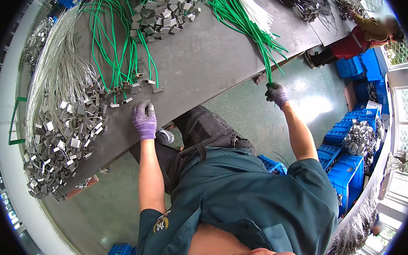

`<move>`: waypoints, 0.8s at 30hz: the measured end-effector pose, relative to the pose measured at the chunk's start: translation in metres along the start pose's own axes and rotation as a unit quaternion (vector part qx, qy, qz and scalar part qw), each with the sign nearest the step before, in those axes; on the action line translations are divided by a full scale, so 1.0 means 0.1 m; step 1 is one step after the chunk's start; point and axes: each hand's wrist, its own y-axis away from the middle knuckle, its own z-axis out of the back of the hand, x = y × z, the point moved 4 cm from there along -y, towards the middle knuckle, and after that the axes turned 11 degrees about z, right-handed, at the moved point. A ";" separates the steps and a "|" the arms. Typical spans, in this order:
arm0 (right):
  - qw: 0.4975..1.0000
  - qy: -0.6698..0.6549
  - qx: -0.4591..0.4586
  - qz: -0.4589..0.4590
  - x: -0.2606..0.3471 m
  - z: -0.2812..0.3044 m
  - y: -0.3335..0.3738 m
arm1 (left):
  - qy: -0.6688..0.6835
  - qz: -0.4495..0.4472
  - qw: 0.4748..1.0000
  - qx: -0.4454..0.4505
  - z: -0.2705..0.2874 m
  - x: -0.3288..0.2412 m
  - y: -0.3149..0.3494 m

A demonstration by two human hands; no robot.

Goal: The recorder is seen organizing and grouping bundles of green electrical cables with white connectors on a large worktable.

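My right hand (277,94), in a grey and purple glove, is closed round the lower ends of several green cables (250,32) that hang over the table's near edge. White strands (248,7) lie beside these cables. On the grey table my left hand (144,121), gloved alike, rests with its fingers slightly bent and nothing visible in them. Just beyond it are green wires with small metal clips (132,87) at their ends. To its left spreads a large heap of clear wires (55,66) ending in grey metal pieces (66,144).
Another pile of metal blocks (163,14) sits farther back on the table (186,59). Coiled black cables (303,2) lie at the far right. Blue crates (345,175) stand on the floor to my right. A person in a red apron (354,43) is at the far right.
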 end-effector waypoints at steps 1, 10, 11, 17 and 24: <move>0.999 -0.021 0.020 -0.017 -0.08 0.01 0.05 | 0.005 0.002 1.000 0.001 0.00 0.00 0.00; 0.986 -0.042 0.055 -0.149 -0.74 0.37 0.64 | 0.012 0.001 1.000 0.003 -0.02 0.02 0.01; 0.985 -0.033 0.046 -0.165 -0.88 0.48 0.76 | 0.013 0.000 1.000 0.003 -0.02 0.02 0.00; 0.972 -0.061 -0.017 -0.226 -1.27 0.98 1.43 | 0.015 -0.002 1.000 0.007 -0.01 0.02 0.01; 0.978 -0.075 0.058 -0.188 -0.89 0.82 1.50 | 0.002 -0.007 1.000 0.005 -0.04 0.09 0.01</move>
